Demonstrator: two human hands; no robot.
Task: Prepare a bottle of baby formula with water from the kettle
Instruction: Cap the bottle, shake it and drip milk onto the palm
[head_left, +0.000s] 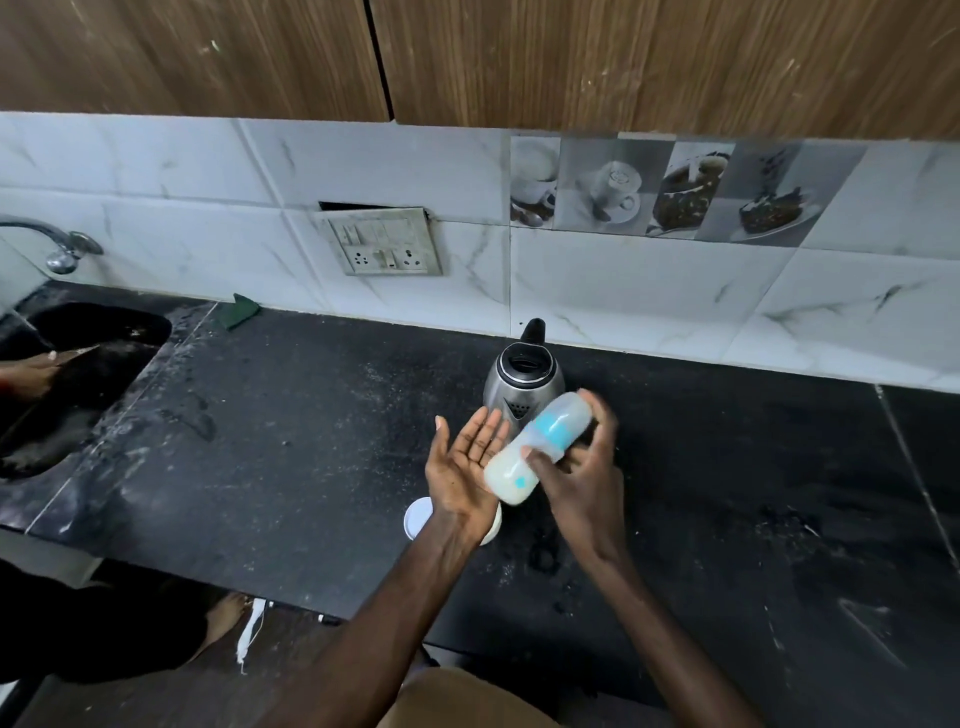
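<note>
A baby bottle with a blue collar and a clear cap lies tilted between my hands, its lower part filled with milky white liquid. My right hand grips it around the middle. My left hand is flat and open, palm up, touching the bottle's base. Just behind them a steel kettle with a black lid and handle stands on the black counter. Under my left wrist a white round container sits mostly hidden.
A black sink lies at the left under a running tap, with another person's hand in it. A green cloth rests by the tiled wall. A switch plate is on the wall. Wooden cabinets hang overhead.
</note>
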